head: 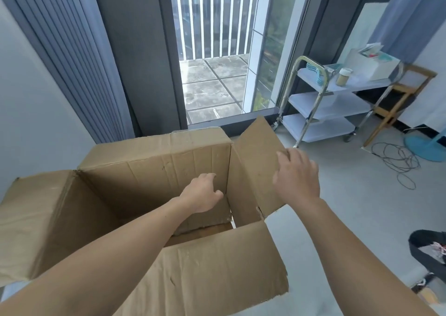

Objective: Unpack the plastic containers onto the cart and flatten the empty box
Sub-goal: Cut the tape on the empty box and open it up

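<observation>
Big cardboard box (pixel 154 161) on the floor before a balcony window (pixel 212 50), all four flaps spread outward. Down inside the box near its right wall, left hand (pixel 202 195) with fingers loosely curled, holding nothing. On the raised right flap (pixel 255 151), right hand (pixel 298 178) laid flat, fingers straight, tips at the flap's edge. Behind and to the right, well apart from the box, three-shelf cart (pixel 342 105) bearing a pale blue stack (pixel 313 70), a jar (pixel 344 75) and a white carton (pixel 371 64) on its top shelf. Loose cable (pixel 395 161) on the floor nearby.
</observation>
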Demonstrator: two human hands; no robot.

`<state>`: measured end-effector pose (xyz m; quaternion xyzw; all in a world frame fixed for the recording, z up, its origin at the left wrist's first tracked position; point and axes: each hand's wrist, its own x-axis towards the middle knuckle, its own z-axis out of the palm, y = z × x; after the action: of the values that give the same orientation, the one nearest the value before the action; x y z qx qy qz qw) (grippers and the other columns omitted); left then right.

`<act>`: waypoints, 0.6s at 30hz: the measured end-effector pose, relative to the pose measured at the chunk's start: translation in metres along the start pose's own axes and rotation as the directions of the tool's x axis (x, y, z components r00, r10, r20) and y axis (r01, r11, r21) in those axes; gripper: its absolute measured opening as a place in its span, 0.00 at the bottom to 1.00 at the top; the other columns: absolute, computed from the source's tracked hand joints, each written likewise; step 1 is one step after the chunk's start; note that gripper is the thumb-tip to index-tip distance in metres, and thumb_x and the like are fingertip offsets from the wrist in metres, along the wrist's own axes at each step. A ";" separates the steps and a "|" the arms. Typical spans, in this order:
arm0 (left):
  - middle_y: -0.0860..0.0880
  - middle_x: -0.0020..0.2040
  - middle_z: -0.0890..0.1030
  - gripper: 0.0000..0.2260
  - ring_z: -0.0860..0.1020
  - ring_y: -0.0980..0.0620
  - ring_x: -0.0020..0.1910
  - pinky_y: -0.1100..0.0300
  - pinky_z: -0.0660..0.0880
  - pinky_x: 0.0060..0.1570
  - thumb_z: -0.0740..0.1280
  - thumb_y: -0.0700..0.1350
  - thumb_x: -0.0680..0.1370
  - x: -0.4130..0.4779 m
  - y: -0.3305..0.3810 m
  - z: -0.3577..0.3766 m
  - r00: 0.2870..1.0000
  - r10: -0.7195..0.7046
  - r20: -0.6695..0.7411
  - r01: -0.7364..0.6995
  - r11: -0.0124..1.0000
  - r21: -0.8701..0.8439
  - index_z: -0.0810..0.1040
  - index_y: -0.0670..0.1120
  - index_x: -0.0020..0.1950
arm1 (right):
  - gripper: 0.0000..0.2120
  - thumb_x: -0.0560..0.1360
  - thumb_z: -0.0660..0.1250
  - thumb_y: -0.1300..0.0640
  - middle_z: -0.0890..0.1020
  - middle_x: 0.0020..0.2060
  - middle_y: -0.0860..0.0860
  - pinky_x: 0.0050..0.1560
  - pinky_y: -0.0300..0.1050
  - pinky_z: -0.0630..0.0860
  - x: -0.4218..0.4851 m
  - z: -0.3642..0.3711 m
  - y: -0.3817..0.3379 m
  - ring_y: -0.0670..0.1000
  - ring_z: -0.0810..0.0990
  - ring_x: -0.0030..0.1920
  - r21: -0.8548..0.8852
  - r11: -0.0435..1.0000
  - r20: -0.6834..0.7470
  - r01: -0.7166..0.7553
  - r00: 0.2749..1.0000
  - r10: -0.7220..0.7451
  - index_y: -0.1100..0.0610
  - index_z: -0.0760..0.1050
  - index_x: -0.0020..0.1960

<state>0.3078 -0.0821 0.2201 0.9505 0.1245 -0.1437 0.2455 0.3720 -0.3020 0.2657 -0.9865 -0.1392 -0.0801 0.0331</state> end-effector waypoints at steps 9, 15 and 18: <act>0.45 0.78 0.63 0.29 0.63 0.44 0.75 0.49 0.66 0.71 0.62 0.51 0.80 -0.010 -0.012 0.008 0.997 -0.062 -0.040 0.062 0.998 -0.022 0.58 0.46 0.80 | 0.39 0.75 0.52 0.30 0.68 0.71 0.57 0.70 0.61 0.61 -0.003 0.052 -0.003 0.57 0.63 0.72 -0.061 0.996 0.328 -0.063 0.941 0.080 0.58 0.65 0.74; 0.46 0.78 0.62 0.30 0.60 0.44 0.76 0.45 0.65 0.71 0.62 0.52 0.80 -0.037 -0.056 0.005 0.961 -0.255 -0.109 0.256 0.967 -0.002 0.57 0.46 0.80 | 0.37 0.74 0.64 0.35 0.73 0.65 0.62 0.57 0.51 0.73 0.008 0.066 -0.019 0.61 0.74 0.63 -0.006 0.996 0.503 -0.091 0.861 0.082 0.64 0.68 0.69; 0.47 0.79 0.59 0.32 0.56 0.45 0.78 0.44 0.62 0.73 0.63 0.53 0.79 -0.061 -0.089 -0.005 0.903 -0.380 -0.202 0.387 0.922 -0.004 0.56 0.45 0.80 | 0.22 0.74 0.65 0.41 0.78 0.56 0.59 0.46 0.46 0.71 0.016 0.069 -0.025 0.59 0.77 0.54 -0.008 0.998 0.513 -0.068 0.856 0.063 0.60 0.77 0.55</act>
<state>0.2252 -0.0143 0.2058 0.9213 0.3304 -0.0956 0.1812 0.3904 -0.2674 0.2011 -0.9761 -0.1099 0.1873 0.0024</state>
